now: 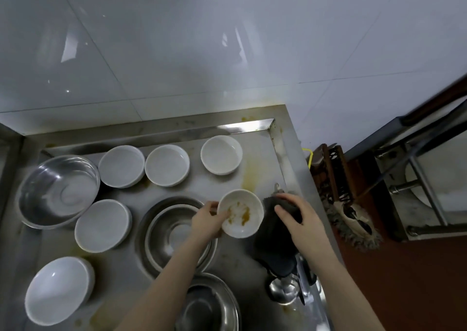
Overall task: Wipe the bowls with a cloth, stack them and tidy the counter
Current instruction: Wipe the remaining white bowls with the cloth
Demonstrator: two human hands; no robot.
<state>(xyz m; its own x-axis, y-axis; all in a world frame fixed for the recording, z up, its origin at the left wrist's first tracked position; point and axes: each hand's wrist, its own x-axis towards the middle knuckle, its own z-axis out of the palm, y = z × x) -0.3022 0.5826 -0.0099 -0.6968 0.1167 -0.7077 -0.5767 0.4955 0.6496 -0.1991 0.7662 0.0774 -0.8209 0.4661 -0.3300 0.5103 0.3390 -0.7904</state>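
Observation:
My left hand (206,220) grips the left rim of a small white bowl (243,223) smeared inside with yellow-brown residue and holds it tilted above the steel counter (255,179). My right hand (300,219) grips a dark cloth (271,239) just right of that bowl; the cloth hangs down from the hand. Several clean-looking white bowls sit apart on the counter: three along the back (121,166) (167,165) (221,155) and two at the left (103,225) (58,290).
Steel bowls stand at the left (56,191), centre (174,234) and bottom (207,305). Steel utensils (283,290) lie under the hanging cloth. Yellow stains mark the counter. A tiled wall runs behind it. A mop head (353,224) lies on the red floor to the right.

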